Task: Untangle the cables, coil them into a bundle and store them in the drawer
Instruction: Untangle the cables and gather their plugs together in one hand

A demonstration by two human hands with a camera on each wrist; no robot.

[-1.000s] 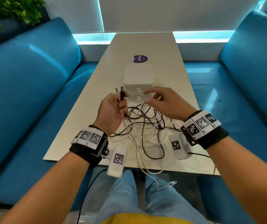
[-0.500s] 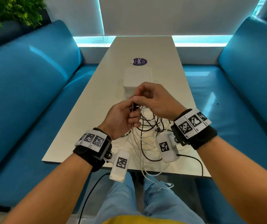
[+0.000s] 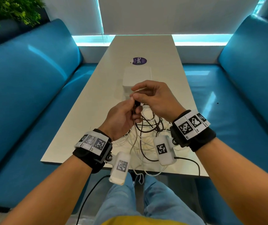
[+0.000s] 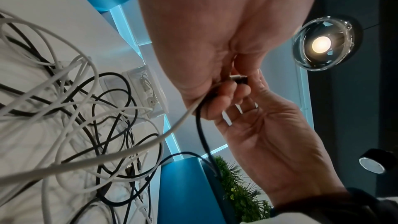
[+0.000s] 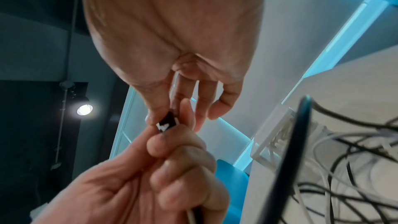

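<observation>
Hands over the tangle, near my edge.
I see both hands meeting above the cables (image 3: 148,135) on the table (image 3: 165,65); drawer box (image 3: 136,77) behind them, benches flanking either side.

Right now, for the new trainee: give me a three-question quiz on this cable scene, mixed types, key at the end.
1. True or false: the left hand holds both a white cable and a black cable.
2. Multiple choice: the right hand is pinching A) the drawer box, B) the black connector at the cable ends, C) the purple sticker.
3. Fill in: the rest of the cable tangle lies on the ___, in front of the drawer box.

Key: 1 true; 2 B; 3 table.
</observation>
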